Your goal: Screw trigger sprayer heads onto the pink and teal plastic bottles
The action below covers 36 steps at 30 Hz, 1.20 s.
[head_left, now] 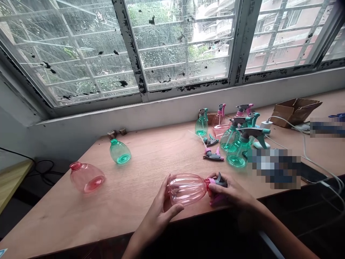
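Far left of the held pink bottle (pixel 188 187): capless pink bottle (pixel 86 177), then capless green bottle (pixel 120 151), both empty, lying on the worktop (pixel 151 158). Held bottle at the worktop's near edge, empty, on its side; left hand (pixel 159 210) fingers curled round its base, right hand (pixel 229 192) fingers closed on its spray head (pixel 219 181). Beyond, right: capped spray bottles (pixel 237 144) clustered.

A wooden table (pixel 151 169) bears loose pink (pixel 86 177) and green bottles (pixel 120 152), spray heads (pixel 212 155), assembled sprayers (pixel 239 145) and a cardboard box (pixel 295 110).
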Motion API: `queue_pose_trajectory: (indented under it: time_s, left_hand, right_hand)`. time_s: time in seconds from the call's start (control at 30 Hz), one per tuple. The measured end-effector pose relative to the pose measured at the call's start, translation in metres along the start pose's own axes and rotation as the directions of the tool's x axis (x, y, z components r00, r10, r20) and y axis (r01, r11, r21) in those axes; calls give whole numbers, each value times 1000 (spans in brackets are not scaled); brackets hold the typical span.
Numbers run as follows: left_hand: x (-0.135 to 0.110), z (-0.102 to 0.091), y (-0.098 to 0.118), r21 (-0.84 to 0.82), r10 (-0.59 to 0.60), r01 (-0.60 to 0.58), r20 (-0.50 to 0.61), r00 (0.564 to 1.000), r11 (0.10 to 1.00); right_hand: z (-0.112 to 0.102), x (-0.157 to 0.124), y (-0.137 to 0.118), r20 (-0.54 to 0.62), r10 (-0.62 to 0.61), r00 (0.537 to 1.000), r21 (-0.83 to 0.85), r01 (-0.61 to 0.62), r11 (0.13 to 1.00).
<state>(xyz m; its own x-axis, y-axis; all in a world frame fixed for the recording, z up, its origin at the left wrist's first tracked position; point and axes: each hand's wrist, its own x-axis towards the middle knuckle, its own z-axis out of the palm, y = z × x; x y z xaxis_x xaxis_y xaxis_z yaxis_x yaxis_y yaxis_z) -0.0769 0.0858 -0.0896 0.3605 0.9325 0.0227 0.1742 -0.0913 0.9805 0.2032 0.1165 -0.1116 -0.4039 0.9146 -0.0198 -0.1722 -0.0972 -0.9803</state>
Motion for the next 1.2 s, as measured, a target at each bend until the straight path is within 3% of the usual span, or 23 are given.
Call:
queue_pose_trajectory:
  time_s: [0.4, 0.63, 0.8, 0.97, 1.2]
  left_hand:
    - [0, 2, 0, 6, 25, -25, 12, 1000, 1000]
    - [0, 3, 0, 108, 60, -56, -31, 998, 993]
    - [0, 2, -1, 126, 66, -68, 16, 998, 990]
    - [0, 1, -3, 99, 60, -55, -40, 997, 994]
    - [-1, 3, -1, 122, 117, -113, -24, 993, 986]
  right_hand:
    - [4, 2, -1, -67, -30, 997, 127, 38, 991]
    - [2, 3, 0, -58, -40, 998, 116, 47, 992]
    - [4, 3, -2, -72, -35, 997, 95, 42, 995]
    - [5, 1, -3, -68, -26, 997, 76, 31, 997]
    - [2, 2, -1, -61, -35, 998, 27, 36, 999]
